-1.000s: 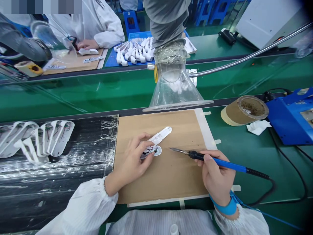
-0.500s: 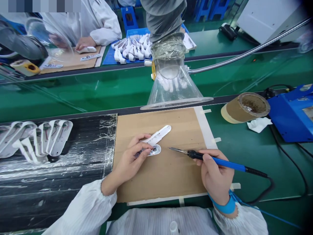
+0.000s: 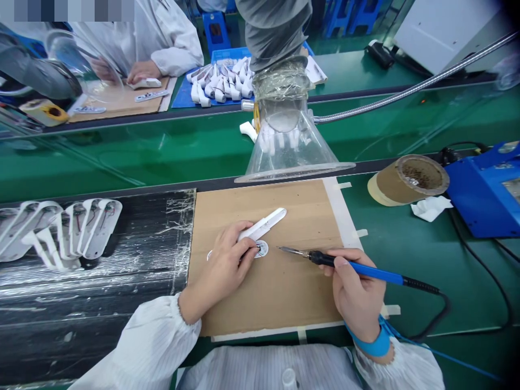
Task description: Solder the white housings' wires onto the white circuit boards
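My right hand [image 3: 357,287] grips a soldering iron [image 3: 365,272] by its black and blue handle. The bare metal tip points left, held above the cardboard sheet [image 3: 284,303] and apart from the parts. My left hand [image 3: 225,265] is closed over a long white plastic housing [image 3: 266,223] and a small circuit board [image 3: 263,248] just below it. Thumb and index finger pinch near the board's right end. What lies under the palm is hidden, though a bit of the board's white left end shows.
Several white housings with wires [image 3: 99,230] lie on the black film-covered surface at left. A clear extraction hood [image 3: 292,146] hangs above the cardboard. At right are a brown cup [image 3: 406,179], crumpled tissue [image 3: 431,207] and blue soldering station [image 3: 487,195]. A co-worker [image 3: 138,43] sits opposite.
My left hand has shifted slightly right and covers more of the parts. The soldering iron has moved a little left. A white piece has appeared behind the hood.
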`<state>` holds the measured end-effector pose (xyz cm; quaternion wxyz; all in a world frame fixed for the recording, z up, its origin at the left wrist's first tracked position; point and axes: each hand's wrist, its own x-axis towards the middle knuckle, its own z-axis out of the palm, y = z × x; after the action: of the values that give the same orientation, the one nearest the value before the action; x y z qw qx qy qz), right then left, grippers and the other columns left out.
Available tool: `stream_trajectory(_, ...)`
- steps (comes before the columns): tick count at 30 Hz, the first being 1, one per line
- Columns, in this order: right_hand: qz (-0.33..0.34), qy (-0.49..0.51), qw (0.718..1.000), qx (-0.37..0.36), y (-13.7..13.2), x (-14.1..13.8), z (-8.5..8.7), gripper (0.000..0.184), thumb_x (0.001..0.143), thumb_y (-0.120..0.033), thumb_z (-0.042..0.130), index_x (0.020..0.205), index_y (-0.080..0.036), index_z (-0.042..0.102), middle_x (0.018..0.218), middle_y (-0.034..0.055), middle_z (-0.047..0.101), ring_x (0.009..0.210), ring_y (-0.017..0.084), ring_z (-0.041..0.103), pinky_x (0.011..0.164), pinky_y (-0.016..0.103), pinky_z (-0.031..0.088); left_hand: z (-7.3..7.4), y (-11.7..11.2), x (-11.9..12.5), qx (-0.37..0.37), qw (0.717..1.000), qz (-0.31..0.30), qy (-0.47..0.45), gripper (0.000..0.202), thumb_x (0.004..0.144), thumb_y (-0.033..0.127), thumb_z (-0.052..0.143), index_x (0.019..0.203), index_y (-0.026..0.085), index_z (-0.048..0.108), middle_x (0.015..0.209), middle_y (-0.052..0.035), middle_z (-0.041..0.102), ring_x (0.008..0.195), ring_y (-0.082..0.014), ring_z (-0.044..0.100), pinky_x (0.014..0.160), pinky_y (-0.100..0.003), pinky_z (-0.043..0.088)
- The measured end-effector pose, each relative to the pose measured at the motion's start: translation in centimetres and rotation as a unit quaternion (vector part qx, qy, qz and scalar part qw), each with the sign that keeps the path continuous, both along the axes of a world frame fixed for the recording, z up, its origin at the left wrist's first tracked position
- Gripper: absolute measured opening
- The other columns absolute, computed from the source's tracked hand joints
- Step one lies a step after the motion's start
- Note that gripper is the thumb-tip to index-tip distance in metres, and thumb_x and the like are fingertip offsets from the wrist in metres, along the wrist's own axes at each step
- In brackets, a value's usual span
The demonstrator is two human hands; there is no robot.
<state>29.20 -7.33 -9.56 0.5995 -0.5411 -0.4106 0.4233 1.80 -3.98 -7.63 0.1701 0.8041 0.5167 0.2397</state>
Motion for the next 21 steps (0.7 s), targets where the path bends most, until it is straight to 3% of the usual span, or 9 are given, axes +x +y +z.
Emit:
stream_trajectory(8,-0.008,0.024,1.0,-0.005,0.3,0.1,-0.2,0.012,0.098,-0.033,0.076,0.093,-0.022,0.079,0.069,-0.0008,0.07,0.063,0.017,0.071,0.062,0.029,0.06,0.2,-0.5,0.0,0.005,0.999,0.02,-0.038,0.014,0.109,0.022,0.054,0.104,0.024,0.067,0.142,-0.0117,0.062,0.131,-0.0273,0.064,0.107,-0.047,0.056)
stream_trajectory(11,-0.024,0.045,0.999,-0.013,0.5,0.2,-0.3,0.016,0.096,-0.037,0.079,0.091,-0.021,0.079,0.07,0.0007,0.071,0.062,0.016,0.07,0.061,0.027,0.06,0.6,0.6,-1.2,0.005,0.995,0.051,-0.081,0.012,0.11,0.023,0.053,0.112,0.024,0.065,0.14,-0.0121,0.063,0.131,-0.025,0.065,0.104,-0.042,0.059)
stream_trajectory(14,-0.044,0.063,0.997,-0.018,0.7,0.2,-0.5,0.02,0.092,-0.04,0.082,0.089,-0.02,0.08,0.072,0.0023,0.073,0.06,0.015,0.068,0.06,0.026,0.06,1.3,4.2,-2.8,0.02,0.994,0.08,-0.064,0.013,0.108,0.022,0.052,0.114,0.022,0.064,0.132,-0.0109,0.066,0.127,-0.0239,0.067,0.107,-0.042,0.058)
stream_trajectory(17,-0.057,0.071,0.996,-0.022,0.9,0.2,-1.0,0.027,0.087,-0.045,0.087,0.085,-0.019,0.08,0.072,0.0035,0.073,0.058,0.015,0.068,0.057,0.026,0.059,2.6,10.0,-3.7,-0.01,0.989,0.143,0.028,0.016,0.103,0.018,0.052,0.11,0.021,0.066,0.126,-0.0095,0.067,0.122,-0.0235,0.068,0.109,-0.041,0.057)
stream_trajectory(21,-0.075,0.084,0.993,-0.028,1.0,0.8,-2.2,0.035,0.076,-0.052,0.094,0.079,-0.019,0.082,0.067,0.0047,0.072,0.054,0.016,0.067,0.051,0.025,0.057,4.2,17.7,-2.3,-0.016,0.979,0.187,0.086,0.019,0.103,0.019,0.055,0.111,0.019,0.072,0.128,-0.0119,0.066,0.117,-0.0257,0.069,0.105,-0.04,0.056)
